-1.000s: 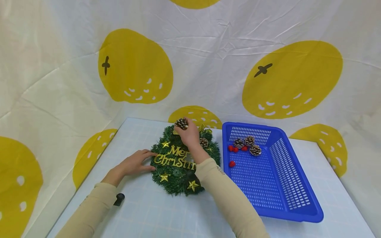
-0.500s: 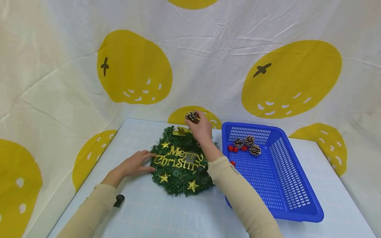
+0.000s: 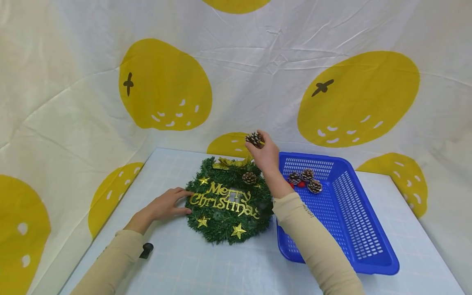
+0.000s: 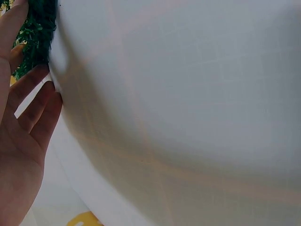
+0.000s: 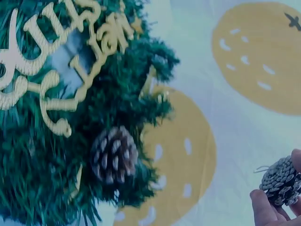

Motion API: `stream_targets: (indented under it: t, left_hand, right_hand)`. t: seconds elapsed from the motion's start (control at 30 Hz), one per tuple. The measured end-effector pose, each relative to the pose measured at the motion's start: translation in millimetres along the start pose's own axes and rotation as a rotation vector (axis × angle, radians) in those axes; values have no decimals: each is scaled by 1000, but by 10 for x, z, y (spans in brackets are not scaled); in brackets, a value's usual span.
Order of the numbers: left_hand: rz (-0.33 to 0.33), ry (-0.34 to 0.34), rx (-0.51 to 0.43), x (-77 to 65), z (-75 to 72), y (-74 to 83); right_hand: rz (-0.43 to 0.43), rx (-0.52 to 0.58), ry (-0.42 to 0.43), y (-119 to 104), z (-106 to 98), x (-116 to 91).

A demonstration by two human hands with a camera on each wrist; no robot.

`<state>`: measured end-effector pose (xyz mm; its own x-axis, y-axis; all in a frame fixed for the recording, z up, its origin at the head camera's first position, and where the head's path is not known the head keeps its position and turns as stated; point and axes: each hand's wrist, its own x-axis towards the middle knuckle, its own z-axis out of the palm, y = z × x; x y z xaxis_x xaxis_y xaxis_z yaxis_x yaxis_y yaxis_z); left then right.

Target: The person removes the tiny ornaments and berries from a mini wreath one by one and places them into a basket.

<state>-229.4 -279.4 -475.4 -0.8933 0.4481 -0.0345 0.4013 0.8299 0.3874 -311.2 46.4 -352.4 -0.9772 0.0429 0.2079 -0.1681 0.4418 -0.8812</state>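
A green wreath (image 3: 221, 233) lies on the table, bearing gold "Merry Christmas" lettering (image 3: 225, 200), gold stars, a gold bow (image 3: 230, 163) and one pine cone (image 3: 248, 178) at its upper right. My left hand (image 3: 167, 205) rests at the wreath's left edge, thumb and fingers extended; the left wrist view shows its fingertips at the green tinsel (image 4: 37, 40). My right hand (image 3: 267, 155) pinches a second pine cone (image 3: 253, 139) above the wreath's upper right side. In the right wrist view a thin wire sticks out of this held pine cone (image 5: 281, 181).
To the right stands a blue plastic basket (image 3: 372, 229) with several pine cones (image 3: 307, 175) and red berries (image 3: 301, 184) in its far left corner. A small black object (image 3: 146, 250) lies by the left forearm. A white cloth (image 3: 254, 82) with yellow fruit prints hangs behind.
My right hand has moved right and up from over the wreath's top, carrying the pine cone, and uncovered the bow, the lettering and the wreath's own pine cone. The left hand has stayed put.
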Motion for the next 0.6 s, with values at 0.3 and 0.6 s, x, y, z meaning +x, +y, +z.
stream_targets:
  t: [0.3, 0.6]
  left_hand:
    - [11, 3, 10, 1, 19, -7]
    - [8, 9, 12, 0, 8, -12]
  right_hand:
    - [19, -79, 93, 178, -336, 89]
    - [100, -95, 113, 421, -578, 96]
